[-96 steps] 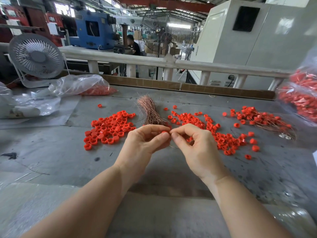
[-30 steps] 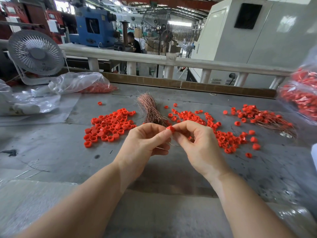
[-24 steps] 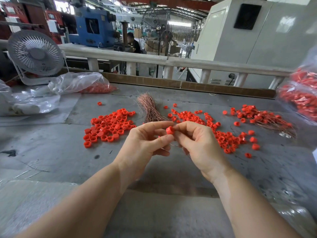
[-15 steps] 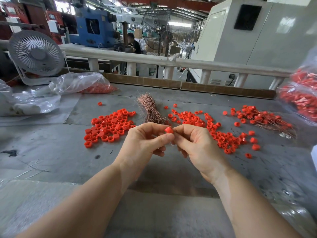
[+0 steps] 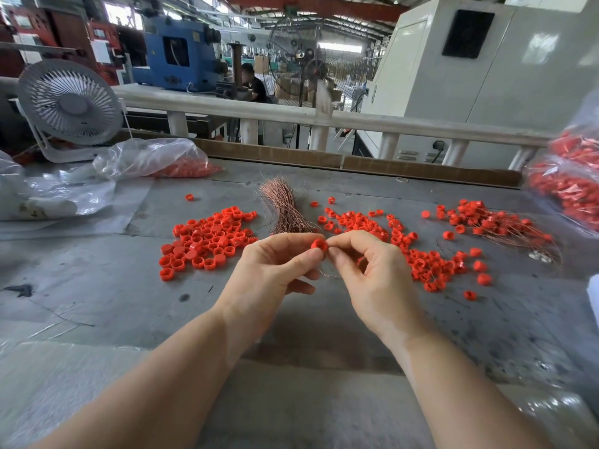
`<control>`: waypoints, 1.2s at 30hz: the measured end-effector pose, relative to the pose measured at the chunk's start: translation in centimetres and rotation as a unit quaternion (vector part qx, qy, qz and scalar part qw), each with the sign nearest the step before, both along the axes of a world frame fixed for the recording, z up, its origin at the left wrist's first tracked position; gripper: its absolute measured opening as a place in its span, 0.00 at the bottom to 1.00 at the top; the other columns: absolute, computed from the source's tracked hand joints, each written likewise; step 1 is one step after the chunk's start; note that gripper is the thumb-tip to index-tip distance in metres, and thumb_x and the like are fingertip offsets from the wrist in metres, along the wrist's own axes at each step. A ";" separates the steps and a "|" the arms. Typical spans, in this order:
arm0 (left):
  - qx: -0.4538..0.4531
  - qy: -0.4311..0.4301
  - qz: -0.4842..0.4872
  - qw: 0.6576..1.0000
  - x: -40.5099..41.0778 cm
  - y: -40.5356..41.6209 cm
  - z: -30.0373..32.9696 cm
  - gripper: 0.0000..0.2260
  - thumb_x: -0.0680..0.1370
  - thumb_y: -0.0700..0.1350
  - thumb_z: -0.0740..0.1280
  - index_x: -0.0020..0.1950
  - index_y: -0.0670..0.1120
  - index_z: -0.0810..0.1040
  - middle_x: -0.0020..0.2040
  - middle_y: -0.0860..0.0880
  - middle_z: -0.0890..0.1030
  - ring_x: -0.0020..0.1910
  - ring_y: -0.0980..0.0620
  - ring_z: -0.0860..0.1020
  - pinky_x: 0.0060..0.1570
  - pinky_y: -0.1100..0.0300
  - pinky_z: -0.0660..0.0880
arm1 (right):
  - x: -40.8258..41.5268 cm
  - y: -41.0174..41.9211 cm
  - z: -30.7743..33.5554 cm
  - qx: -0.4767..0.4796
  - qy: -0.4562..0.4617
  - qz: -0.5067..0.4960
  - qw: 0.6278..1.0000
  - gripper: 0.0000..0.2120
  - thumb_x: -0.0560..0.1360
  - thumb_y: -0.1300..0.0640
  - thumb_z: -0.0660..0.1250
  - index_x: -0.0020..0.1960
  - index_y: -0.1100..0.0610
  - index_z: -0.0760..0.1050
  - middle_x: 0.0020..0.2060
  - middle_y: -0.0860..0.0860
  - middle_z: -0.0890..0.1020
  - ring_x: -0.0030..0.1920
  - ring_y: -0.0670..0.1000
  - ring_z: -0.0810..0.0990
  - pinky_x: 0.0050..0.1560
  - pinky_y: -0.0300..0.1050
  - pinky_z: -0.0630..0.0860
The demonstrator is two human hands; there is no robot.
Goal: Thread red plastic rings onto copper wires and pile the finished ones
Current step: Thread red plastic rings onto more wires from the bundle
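Observation:
My left hand (image 5: 272,273) pinches a red plastic ring (image 5: 319,245) between thumb and forefinger above the grey table. My right hand (image 5: 372,273) pinches at the ring's right side, and a thin copper wire (image 5: 327,274) loops below my fingers. A bundle of copper wires (image 5: 285,209) lies just behind my hands. Loose red rings form one pile at the left (image 5: 207,241) and another at the right (image 5: 421,251). Finished rings on wires (image 5: 499,225) lie heaped at the far right.
A white desk fan (image 5: 69,105) stands at the back left beside clear plastic bags (image 5: 146,158) holding red rings. Bags of red parts (image 5: 570,186) sit at the right edge. A wooden strip (image 5: 356,163) and a white railing bound the table's far side.
The ring has come into plain view between my fingertips, and both hands have turned it slightly while staying in the same spot over the table.

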State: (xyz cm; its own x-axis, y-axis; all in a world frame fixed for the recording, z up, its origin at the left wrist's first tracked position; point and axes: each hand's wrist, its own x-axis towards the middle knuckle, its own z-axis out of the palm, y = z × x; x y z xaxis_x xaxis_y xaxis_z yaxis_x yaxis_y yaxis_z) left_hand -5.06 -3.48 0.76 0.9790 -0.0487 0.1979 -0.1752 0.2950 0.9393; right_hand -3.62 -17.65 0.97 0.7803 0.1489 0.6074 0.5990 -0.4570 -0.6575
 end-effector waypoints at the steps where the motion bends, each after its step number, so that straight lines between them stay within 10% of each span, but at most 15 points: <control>1: -0.001 0.002 0.000 1.000 0.0 0.0 0.0 0.09 0.63 0.44 0.71 0.42 0.47 0.84 0.33 0.50 0.82 0.29 0.57 0.77 0.27 0.65 0.75 | 0.0 0.0 0.0 0.001 -0.006 -0.006 1.000 0.05 0.74 0.64 0.68 0.45 0.55 0.81 0.37 0.45 0.80 0.39 0.41 0.76 0.40 0.29 0.71; 15: 0.013 0.007 0.011 1.000 -0.1 0.1 0.1 0.14 0.73 0.32 0.66 0.41 0.50 0.85 0.33 0.51 0.80 0.29 0.59 0.76 0.27 0.66 0.74 | 0.1 -0.3 0.0 -0.011 -0.056 -0.015 0.998 0.04 0.71 0.65 0.69 0.42 0.58 0.81 0.36 0.48 0.80 0.40 0.44 0.76 0.40 0.33 0.71; 21: -0.003 0.031 -0.007 0.999 -0.1 0.0 0.2 0.08 0.65 0.42 0.70 0.43 0.46 0.84 0.33 0.50 0.80 0.30 0.57 0.76 0.27 0.65 0.73 | 0.0 -0.3 -0.1 -0.019 -0.038 -0.025 0.999 0.05 0.72 0.64 0.70 0.41 0.56 0.81 0.34 0.46 0.80 0.35 0.43 0.75 0.37 0.32 0.71; 36: 0.170 -0.004 0.077 0.982 0.5 0.0 -0.8 0.03 0.74 0.39 0.69 0.41 0.43 0.82 0.35 0.45 0.80 0.26 0.59 0.72 0.24 0.65 0.71 | -0.3 0.0 0.0 -0.082 -0.028 -0.027 0.996 0.05 0.71 0.65 0.70 0.40 0.57 0.81 0.34 0.45 0.76 0.37 0.46 0.74 0.39 0.40 0.71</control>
State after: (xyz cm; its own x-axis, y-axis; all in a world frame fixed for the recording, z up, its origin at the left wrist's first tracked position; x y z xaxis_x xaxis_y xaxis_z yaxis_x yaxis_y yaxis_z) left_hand -4.59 -3.51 -0.01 0.9782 0.0353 0.2045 -0.2019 -0.0661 0.9772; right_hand -3.90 -17.69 0.96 0.7556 0.2086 0.6210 0.6044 -0.5876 -0.5380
